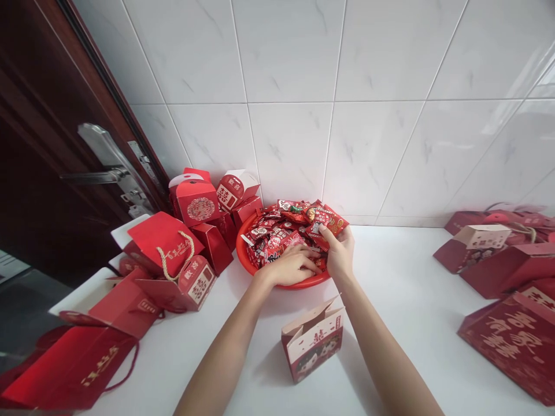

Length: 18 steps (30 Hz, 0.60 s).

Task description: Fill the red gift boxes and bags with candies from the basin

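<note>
A round red basin [299, 284] against the tiled wall holds a heap of small red candy packets [275, 240]. My left hand [292, 264] rests on the heap at the basin's front, fingers spread and bent over the packets; nothing is seen gripped in it. At the basin's right side, my right hand [340, 251] pinches a red packet [327, 222] between thumb and fingers. Between my forearms, a small red and cream gift box [314, 346] stands upright on the white table, its top partly open.
Several red gift boxes and bags [162, 248] crowd the table's left side, near a dark door [39, 144] with a metal handle. More red boxes [514, 335] lie at the right edge. White tiles [290, 144] rise behind the basin.
</note>
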Motion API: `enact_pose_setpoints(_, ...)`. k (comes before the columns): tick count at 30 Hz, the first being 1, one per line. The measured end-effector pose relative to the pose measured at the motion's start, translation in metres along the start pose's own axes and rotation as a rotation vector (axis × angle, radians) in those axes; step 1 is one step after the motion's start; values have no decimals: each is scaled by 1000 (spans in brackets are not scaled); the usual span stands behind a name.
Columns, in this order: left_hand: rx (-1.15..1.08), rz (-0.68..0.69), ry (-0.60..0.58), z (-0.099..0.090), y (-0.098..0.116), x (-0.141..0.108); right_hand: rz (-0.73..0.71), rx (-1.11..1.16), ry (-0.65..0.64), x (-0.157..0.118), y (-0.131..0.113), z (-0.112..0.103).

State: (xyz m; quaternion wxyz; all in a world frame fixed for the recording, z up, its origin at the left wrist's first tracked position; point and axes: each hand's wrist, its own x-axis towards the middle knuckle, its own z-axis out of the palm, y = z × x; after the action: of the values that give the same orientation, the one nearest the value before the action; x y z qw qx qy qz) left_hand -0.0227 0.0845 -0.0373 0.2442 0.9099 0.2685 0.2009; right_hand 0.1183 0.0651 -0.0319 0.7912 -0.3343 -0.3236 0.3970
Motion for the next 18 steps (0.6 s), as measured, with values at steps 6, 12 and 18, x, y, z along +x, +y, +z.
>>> enact_pose_setpoints(6, 34, -56, -66, 0, 4, 2, 2, -16, -2, 1, 2, -1)
enact_pose_setpoints(12, -137, -131, 181, -6, 8, 1, 1, -10, 32, 2, 2, -1)
enact_pose_setpoints(18, -294, -200, 665, -11, 10, -2, 3, -29, 36, -1, 3, -1)
